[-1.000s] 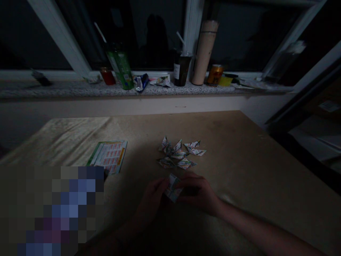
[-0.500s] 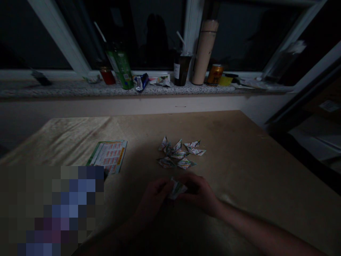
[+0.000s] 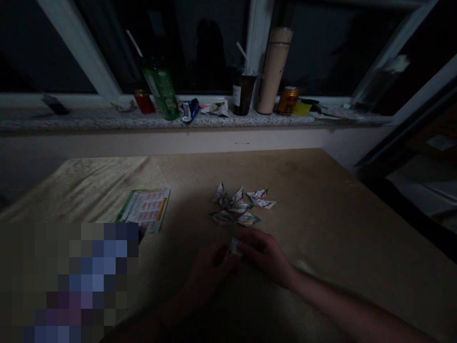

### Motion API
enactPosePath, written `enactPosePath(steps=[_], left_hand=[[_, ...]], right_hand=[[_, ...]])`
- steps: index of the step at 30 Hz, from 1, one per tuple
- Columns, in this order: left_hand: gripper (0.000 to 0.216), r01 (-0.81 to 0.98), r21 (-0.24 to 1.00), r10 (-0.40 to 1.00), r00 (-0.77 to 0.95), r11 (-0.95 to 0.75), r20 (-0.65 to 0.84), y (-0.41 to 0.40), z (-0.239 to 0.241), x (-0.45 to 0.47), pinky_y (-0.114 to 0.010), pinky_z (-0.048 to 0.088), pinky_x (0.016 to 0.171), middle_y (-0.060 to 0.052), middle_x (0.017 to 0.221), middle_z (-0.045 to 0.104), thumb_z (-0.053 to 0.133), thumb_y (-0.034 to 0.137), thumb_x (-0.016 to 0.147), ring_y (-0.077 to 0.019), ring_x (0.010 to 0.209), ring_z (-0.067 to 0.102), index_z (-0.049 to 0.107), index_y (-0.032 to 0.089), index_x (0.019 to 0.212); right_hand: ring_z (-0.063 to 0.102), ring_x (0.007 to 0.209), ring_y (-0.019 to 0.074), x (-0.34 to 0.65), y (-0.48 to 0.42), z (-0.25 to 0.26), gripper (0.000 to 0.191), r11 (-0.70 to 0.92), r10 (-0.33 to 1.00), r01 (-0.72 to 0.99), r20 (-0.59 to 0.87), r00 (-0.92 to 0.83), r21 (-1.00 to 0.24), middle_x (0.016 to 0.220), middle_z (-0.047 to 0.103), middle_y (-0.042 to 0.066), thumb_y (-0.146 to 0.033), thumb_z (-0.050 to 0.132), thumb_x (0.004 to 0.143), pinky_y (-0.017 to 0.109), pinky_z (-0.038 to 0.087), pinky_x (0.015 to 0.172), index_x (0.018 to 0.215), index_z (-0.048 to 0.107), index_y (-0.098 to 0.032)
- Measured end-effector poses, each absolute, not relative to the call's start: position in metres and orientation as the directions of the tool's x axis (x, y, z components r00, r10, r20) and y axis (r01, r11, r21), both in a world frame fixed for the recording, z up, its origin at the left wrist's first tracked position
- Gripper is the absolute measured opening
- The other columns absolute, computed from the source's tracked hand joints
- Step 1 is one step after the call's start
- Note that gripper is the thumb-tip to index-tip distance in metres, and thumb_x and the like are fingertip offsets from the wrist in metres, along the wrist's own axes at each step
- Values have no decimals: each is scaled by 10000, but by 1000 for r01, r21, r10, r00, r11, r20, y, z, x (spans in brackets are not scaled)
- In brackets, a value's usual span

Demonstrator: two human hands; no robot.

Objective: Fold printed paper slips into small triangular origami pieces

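Observation:
A small piece of folded printed paper (image 3: 234, 246) is pinched between my two hands above the near part of the table. My left hand (image 3: 212, 264) grips it from the left, its fingers partly lost in shadow. From the right, my right hand (image 3: 266, 255) closes thumb and fingers on the same paper. Just beyond my hands lie several folded paper pieces (image 3: 239, 205) with pointed ends, grouped on the table and printed in colour. Dim light hides the fine folds of the held piece.
Left of the paper pieces lies a stack of printed sheets (image 3: 152, 207) on the table (image 3: 303, 186). The windowsill (image 3: 214, 123) behind carries a green bottle (image 3: 166, 93), a cup with a straw (image 3: 243, 93), a tall flask (image 3: 274, 71) and an orange can (image 3: 288, 101). A blurred patch covers the lower left.
The held paper now shows less of itself, more covered by my fingers. My hands have shifted slightly around it, the left thumb moving over its lower part. The other pieces lie still.

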State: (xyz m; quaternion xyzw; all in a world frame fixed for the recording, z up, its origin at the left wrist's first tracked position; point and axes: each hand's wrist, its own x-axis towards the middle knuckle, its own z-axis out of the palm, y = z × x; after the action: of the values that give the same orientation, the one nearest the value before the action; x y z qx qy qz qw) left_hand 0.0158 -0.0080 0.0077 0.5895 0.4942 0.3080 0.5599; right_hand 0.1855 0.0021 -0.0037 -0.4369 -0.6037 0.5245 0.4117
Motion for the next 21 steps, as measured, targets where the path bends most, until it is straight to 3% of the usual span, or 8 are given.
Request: enactPosePath(steps=[4, 10, 21], left_hand=[[245, 309, 944, 926, 311, 112, -212, -8, 8, 16, -215, 388, 551, -3, 675, 617, 582, 372, 782, -161, 619, 548, 628, 138, 836], [300, 359, 923, 933, 266, 138, -243, -7, 15, 20, -208, 372, 534, 19, 591, 603, 544, 425, 807, -153, 573, 551, 617, 160, 688], [340, 347, 927, 940, 244, 146, -239, -8, 13, 20, -205, 384, 538, 17, 553, 630, 516, 445, 825, -154, 543, 577, 631, 164, 670]], right_hand=[[633, 702, 154, 185, 3, -5, 206, 36, 965, 94, 11, -263, -995, 764, 673, 18, -375, 619, 784, 250, 492, 613, 850, 636, -181], [617, 642, 138, 185, 3, -10, 221, -22, 975, 58, -34, -221, -998, 716, 659, 7, -387, 625, 775, 233, 473, 563, 848, 629, -178], [599, 587, 137, 181, 0, -5, 195, -22, 987, 72, -33, -157, -997, 656, 641, 0, -372, 610, 765, 230, 468, 522, 771, 631, -178]])
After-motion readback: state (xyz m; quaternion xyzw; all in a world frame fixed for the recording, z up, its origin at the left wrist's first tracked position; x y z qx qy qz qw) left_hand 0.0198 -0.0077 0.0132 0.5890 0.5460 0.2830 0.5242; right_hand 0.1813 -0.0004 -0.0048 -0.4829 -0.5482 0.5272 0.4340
